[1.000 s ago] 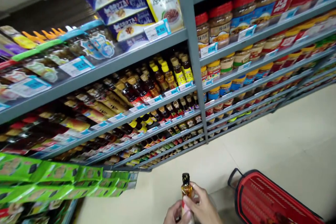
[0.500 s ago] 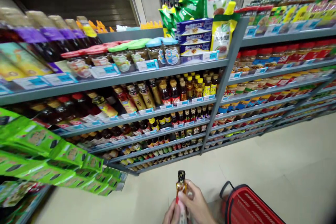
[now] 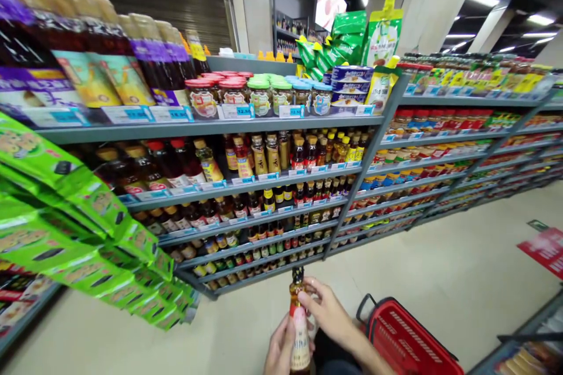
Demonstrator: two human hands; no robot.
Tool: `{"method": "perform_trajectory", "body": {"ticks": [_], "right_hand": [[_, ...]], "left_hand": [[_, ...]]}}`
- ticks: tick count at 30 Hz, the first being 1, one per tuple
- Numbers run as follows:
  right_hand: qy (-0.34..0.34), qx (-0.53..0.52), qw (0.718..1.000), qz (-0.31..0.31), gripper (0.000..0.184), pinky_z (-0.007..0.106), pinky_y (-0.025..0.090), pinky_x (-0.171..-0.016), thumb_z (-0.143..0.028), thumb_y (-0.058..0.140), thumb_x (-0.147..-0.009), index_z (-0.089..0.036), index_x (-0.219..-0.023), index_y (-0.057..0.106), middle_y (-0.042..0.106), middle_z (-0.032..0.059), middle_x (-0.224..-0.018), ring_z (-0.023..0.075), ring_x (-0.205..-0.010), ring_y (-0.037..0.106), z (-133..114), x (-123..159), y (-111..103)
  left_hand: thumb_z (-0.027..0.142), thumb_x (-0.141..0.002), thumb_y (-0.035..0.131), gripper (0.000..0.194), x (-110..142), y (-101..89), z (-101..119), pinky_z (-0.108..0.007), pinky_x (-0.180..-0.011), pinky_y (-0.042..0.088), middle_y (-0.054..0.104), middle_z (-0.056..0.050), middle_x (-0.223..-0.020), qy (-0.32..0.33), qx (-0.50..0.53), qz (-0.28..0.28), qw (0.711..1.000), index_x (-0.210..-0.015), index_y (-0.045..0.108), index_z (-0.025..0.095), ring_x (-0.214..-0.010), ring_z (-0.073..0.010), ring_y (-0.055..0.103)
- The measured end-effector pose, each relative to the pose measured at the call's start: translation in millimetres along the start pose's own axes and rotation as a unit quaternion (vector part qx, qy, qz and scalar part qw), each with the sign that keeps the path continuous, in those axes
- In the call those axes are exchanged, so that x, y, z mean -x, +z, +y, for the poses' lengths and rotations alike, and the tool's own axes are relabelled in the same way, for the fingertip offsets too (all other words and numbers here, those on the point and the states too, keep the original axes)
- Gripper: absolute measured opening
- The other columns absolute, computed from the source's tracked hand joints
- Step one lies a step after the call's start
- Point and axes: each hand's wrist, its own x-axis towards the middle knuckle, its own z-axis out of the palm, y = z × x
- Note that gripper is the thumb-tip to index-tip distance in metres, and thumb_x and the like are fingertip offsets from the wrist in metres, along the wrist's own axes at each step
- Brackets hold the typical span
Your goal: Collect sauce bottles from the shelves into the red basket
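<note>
Both my hands are low in the head view, in front of my body. My left hand (image 3: 280,348) wraps the lower part of a small glass sauce bottle (image 3: 299,328) with a dark cap, amber contents and a white label. My right hand (image 3: 328,307) pinches the bottle's upper part with its fingertips. The label's small print is too blurred to read. Nothing else touches either hand.
A red plastic shopping basket (image 3: 407,334) hangs at lower right, near my right arm. Grey store shelves (image 3: 211,126) of bottles and jars run ahead, with green packets (image 3: 79,222) jutting out at left. A beige floor (image 3: 444,269) lies between shelves.
The view has swung upward and levelled, showing more of the shelves and ceiling. The bottle stays in both hands and now shows more of its label. The basket appears further left.
</note>
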Motion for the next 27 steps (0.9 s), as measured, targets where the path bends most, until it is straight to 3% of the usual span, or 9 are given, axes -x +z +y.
{"method": "perform_trajectory", "body": {"ticks": [4, 8, 13, 18, 22, 27], "right_hand": [[-0.023, -0.022, 0.999, -0.019, 0.053, 0.019, 0.040, -0.043, -0.054, 0.069, -0.088, -0.018, -0.126, 0.058, 0.065, 0.0048, -0.103, 0.0055, -0.053, 0.051, -22, -26, 17], [-0.042, -0.027, 0.999, -0.002, 0.057, 0.020, 0.042, -0.046, -0.055, 0.067, -0.089, -0.020, -0.133, 0.057, 0.066, 0.0054, -0.105, 0.0049, -0.053, 0.049, -35, -40, 26], [-0.101, -0.004, 0.993, 0.054, 0.050, 0.027, 0.054, -0.070, -0.053, 0.063, -0.092, -0.020, -0.129, 0.063, 0.068, 0.0088, -0.112, 0.0139, -0.079, 0.060, -37, -31, 0], [-0.079, 0.028, 0.991, 0.106, 0.055, 0.030, 0.053, -0.066, -0.059, 0.063, -0.090, -0.014, -0.120, 0.066, 0.071, 0.0117, -0.100, 0.0165, -0.076, 0.057, -28, -19, -28], [-0.048, 0.033, 0.992, 0.111, 0.058, 0.031, 0.053, -0.064, -0.064, 0.064, -0.087, -0.013, -0.116, 0.068, 0.071, 0.0127, -0.099, 0.0173, -0.074, 0.056, -17, -11, -24], [-0.009, 0.029, 0.993, 0.110, 0.063, 0.032, 0.053, -0.063, -0.069, 0.068, -0.080, -0.014, -0.109, 0.072, 0.071, 0.0126, -0.095, 0.0184, -0.069, 0.057, 9, 3, -9]], "left_hand": [[0.074, -0.082, 0.062, 0.069, 2, 1.0, 37, -0.026, -0.056, 0.049, 0.073, -0.013, -0.100, 0.003, 0.006, 0.041, 0.999, -0.115, 0.068, 0.014, -0.072, -0.0194, 0.068], [0.067, -0.083, 0.066, 0.061, -1, 4.6, 62, -0.028, -0.067, 0.053, 0.074, -0.011, -0.098, 0.012, -0.002, 0.059, 0.998, -0.113, 0.069, 0.013, -0.079, -0.0210, 0.070], [0.064, -0.084, 0.067, 0.059, -14, 16.5, 75, -0.029, -0.073, 0.054, 0.075, -0.011, -0.097, 0.047, 0.008, 0.039, 0.998, -0.116, 0.067, 0.013, -0.082, -0.0213, 0.070], [0.064, -0.087, 0.064, 0.060, -21, 29.7, 91, -0.029, -0.075, 0.054, 0.072, -0.014, -0.111, 0.079, 0.054, 0.012, 0.995, -0.116, 0.066, 0.012, -0.087, -0.0207, 0.070], [0.066, -0.087, 0.063, 0.063, -20, 23.8, 95, -0.029, -0.073, 0.052, 0.072, -0.014, -0.109, 0.088, 0.056, 0.016, 0.994, -0.118, 0.066, 0.011, -0.086, -0.0210, 0.069], [0.066, -0.087, 0.062, 0.059, -11, 6.2, 73, -0.030, -0.072, 0.052, 0.071, -0.015, -0.112, 0.077, 0.069, 0.027, 0.994, -0.110, 0.067, 0.012, -0.081, -0.0199, 0.069]]}}
